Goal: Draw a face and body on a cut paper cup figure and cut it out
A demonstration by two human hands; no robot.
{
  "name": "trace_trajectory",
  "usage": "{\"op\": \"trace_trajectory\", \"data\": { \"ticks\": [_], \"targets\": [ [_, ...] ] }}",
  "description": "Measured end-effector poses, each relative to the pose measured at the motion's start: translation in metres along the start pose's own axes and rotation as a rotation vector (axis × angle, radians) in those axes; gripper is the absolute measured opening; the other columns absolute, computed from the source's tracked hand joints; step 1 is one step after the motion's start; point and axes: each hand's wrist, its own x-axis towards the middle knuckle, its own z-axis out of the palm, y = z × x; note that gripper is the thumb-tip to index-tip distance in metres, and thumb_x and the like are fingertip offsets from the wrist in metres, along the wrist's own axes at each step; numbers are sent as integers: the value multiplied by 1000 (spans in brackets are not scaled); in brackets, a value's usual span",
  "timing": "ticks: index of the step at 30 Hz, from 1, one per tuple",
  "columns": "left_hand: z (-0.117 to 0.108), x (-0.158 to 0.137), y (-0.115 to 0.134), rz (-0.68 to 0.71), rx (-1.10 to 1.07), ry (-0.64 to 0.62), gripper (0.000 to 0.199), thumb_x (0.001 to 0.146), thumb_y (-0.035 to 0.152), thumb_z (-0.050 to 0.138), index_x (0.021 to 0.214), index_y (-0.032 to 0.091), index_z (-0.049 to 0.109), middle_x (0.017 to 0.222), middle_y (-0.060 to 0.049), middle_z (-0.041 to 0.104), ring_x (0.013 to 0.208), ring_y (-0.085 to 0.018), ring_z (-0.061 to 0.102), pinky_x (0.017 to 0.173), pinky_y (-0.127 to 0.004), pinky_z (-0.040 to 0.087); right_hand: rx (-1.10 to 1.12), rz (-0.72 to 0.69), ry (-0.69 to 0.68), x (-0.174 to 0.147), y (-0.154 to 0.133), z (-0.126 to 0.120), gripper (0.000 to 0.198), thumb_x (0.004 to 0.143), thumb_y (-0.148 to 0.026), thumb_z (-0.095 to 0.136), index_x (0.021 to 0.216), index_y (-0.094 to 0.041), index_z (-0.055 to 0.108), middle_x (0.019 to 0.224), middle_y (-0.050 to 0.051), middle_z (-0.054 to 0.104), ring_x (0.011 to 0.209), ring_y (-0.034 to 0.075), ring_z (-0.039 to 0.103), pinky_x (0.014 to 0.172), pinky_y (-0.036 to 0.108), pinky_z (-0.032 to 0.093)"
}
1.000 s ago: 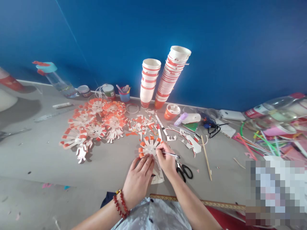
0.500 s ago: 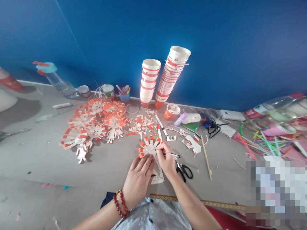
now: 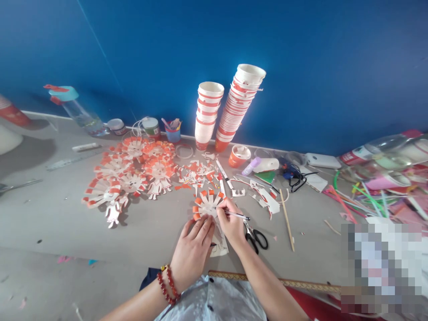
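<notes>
The left hand (image 3: 195, 243) lies flat on the near part of the paper flower (image 3: 206, 207) on the tabletop (image 3: 140, 249), probably to stop it sliding; the right hand (image 3: 232, 225), just beside, pinches a pen (image 3: 239, 215) low, likely for control, scissors (image 3: 260, 239) lying near

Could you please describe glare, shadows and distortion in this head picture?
Head view, centre: a pale glow edges the taller red-and-white paper-cup stack, and the white-and-orange petalled paper cutout looks washed out; head view, left: a shadow lies beside the rounded white object; head view, right: clear plastic bottles look stretched, probably by the lens.
</notes>
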Motion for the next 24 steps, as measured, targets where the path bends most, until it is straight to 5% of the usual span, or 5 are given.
{"op": "trace_trajectory", "data": {
  "ticks": [24],
  "targets": [
    [-3, 0, -1, 10, 4, -11, 45, 101, 25, 42, 145, 16, 45, 154, -7, 47, 141, -25, 42, 113, -46, 31, 33, 31, 15, -1, 0, 0, 18, 87, -20, 50, 69, -23, 50, 61, -3, 53, 54, 14, 50, 54, 24, 39]
  ]
}}
